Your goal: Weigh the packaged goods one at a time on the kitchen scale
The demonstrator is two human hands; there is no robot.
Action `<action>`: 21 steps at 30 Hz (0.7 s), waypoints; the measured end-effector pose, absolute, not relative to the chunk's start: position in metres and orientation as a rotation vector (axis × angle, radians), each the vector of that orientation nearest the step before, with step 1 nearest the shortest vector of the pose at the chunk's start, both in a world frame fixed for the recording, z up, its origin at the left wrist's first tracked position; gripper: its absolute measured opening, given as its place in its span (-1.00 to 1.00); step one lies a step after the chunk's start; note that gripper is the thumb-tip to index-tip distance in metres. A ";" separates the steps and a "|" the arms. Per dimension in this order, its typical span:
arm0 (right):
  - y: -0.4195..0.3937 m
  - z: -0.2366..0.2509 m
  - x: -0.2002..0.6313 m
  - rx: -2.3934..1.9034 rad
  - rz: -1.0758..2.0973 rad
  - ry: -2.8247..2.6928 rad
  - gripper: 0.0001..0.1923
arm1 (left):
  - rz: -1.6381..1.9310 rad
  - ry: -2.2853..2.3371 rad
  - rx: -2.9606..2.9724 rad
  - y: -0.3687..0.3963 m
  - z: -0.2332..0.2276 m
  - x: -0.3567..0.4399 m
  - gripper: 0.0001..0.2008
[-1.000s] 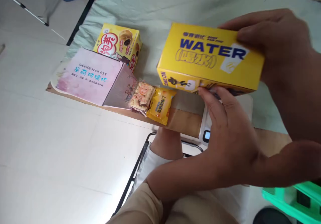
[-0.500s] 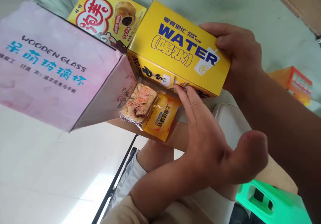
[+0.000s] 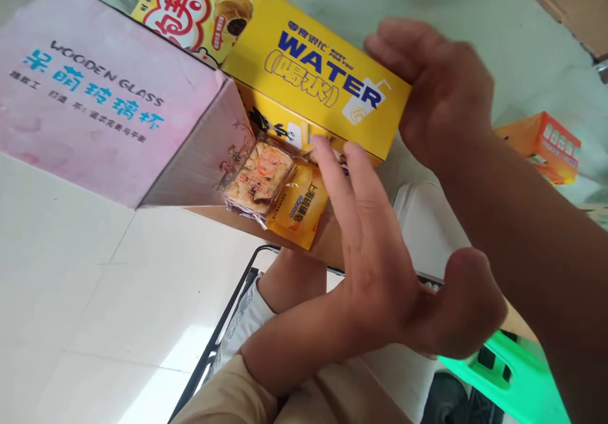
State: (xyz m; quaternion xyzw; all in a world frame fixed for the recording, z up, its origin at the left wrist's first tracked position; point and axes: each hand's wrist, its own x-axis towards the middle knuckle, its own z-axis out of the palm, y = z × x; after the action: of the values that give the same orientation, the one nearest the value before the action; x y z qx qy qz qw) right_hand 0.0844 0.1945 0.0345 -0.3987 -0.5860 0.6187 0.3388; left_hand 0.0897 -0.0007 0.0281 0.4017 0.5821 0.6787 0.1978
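A yellow "WATER" box (image 3: 304,88) lies between my hands, its left end covering part of a yellow snack box (image 3: 190,12) with a puff pictured on it. Outstretched fingers of my left hand (image 3: 380,247) rest at the near side of the WATER box, thumb spread away. At its right end is my right hand (image 3: 441,95), fingers bent and loose, the palm side against or close to the end. Below the box lie a clear-wrapped nutty biscuit (image 3: 261,174) and an orange soap packet (image 3: 301,205). A pink "WOODEN GLASS" box (image 3: 109,95) stands to their left.
The surface has a pale green cloth (image 3: 327,0). On the right sit an orange-red box (image 3: 546,145) and a white case (image 3: 422,221). Cardboard (image 3: 560,6) is at the top right. A green plastic piece (image 3: 513,373) and a black metal frame (image 3: 223,323) are below.
The WATER box has shifted left and covers more of the snack box. My right hand has loosened from its corner, and my left fingers have spread slightly. The view has shifted a little.
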 end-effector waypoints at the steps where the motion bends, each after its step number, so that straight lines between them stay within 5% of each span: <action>1: 0.185 0.045 0.096 -1.048 1.549 -1.496 -0.51 | 1.971 1.632 1.111 -0.002 0.033 0.092 -0.23; 6: 0.103 0.067 0.209 -0.999 1.057 -1.488 -0.68 | 2.141 1.422 1.405 -0.010 0.031 0.103 -0.37; 9: 0.041 0.055 0.297 -1.177 0.752 -1.331 -0.58 | 2.113 1.190 1.516 -0.016 0.020 0.118 -0.41; 16: -0.070 0.030 0.444 -1.637 0.380 -0.663 -0.77 | 1.594 0.944 1.844 -0.045 0.022 0.189 -0.47; 21: -0.096 0.034 0.503 -1.665 0.141 -0.621 -0.68 | 1.232 0.958 1.887 -0.059 0.027 0.255 -0.54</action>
State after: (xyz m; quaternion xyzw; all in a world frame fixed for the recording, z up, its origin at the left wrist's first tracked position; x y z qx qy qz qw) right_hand 0.5034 -0.0960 0.0342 -0.7267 -0.2709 0.0614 0.6283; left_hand 0.2546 -0.0588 0.0274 0.7249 0.3678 0.4733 0.3394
